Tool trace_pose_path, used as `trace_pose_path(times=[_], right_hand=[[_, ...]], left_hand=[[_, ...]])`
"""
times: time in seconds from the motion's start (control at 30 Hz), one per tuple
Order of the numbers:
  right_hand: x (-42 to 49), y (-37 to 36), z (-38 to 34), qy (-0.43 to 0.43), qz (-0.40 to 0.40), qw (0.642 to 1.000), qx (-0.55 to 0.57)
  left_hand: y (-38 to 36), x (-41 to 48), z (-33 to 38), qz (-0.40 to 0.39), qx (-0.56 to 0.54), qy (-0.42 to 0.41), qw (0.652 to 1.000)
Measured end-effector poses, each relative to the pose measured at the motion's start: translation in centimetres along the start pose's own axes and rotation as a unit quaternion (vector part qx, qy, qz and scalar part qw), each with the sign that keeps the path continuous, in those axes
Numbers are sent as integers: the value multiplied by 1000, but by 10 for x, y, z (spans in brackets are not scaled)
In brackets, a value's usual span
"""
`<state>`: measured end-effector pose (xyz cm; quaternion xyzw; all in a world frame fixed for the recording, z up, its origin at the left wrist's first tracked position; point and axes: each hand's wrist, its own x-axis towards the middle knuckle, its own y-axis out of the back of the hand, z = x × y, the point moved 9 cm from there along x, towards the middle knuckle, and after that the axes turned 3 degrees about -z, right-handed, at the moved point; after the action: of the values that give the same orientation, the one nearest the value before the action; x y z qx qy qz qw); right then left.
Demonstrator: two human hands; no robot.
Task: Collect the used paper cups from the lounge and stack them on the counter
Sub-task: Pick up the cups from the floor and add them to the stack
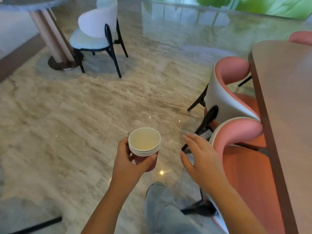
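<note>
1. four or so nested cups (pixel 144 146), going by the rims, make one short stack held low over the floor (pixel 81 105) in the head view; the outer cup is red and the inside of the top one looks empty.
2. left hand (pixel 129 160) grips the stack, with the thumb and fingers curled round its red wall below the rims.
3. right hand (pixel 201 157) is open, with its fingers spread and holding nothing; it hangs just right of the stack, apart from it, near the back of the nearest pink chair (pixel 239 130).
4. table (pixel 287 98) at the right edge shows a bare brown top where it is in view, with a second pink chair (pixel 231 70) pushed in at its side.
5. round table (pixel 25 4) stands far off at the upper left with a white chair (pixel 97 29) beside it; only its blurred edge shows, so i cannot tell if any cup sits on it.
6. one leg (pixel 166 210) in jeans is forward on the floor, which suggests walking.
7. progress, as a judgement: collecting is well along, since several cups are already nested in hand and no loose cup shows anywhere.
8. left to do: no counter is in sight, so the stack must be carried there and set down, after a check of the far table.
</note>
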<state>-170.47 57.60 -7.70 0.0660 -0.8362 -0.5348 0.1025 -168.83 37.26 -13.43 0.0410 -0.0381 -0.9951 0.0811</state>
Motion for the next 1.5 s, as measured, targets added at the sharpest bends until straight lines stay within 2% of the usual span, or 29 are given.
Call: trace_pose_path(times=[0.2,0.4,0.7,0.93,1.13,1.3,1.5], right_hand=[[105,24,69,-47,55,997,11],[184,42,128,-92,39,995,5],[298,35,176,-146,28,989,6],[456,36,184,-152,64,986,-2],[583,48,187,-146,102,984,-16],[633,45,213,-157,113,981,-23],[685,42,275,-231,99,968,-24]], left_hand=[[-73,138,46,-68,22,-37,997],[-134,224,66,-118,39,-44,991],[-159,355,50,-146,55,-23,987],[-156,518,60,-154,43,-28,987],[-172,648,94,-198,54,-48,978],[-197,714,96,-223,45,-44,973],[-247,780,83,-254,44,-21,966]])
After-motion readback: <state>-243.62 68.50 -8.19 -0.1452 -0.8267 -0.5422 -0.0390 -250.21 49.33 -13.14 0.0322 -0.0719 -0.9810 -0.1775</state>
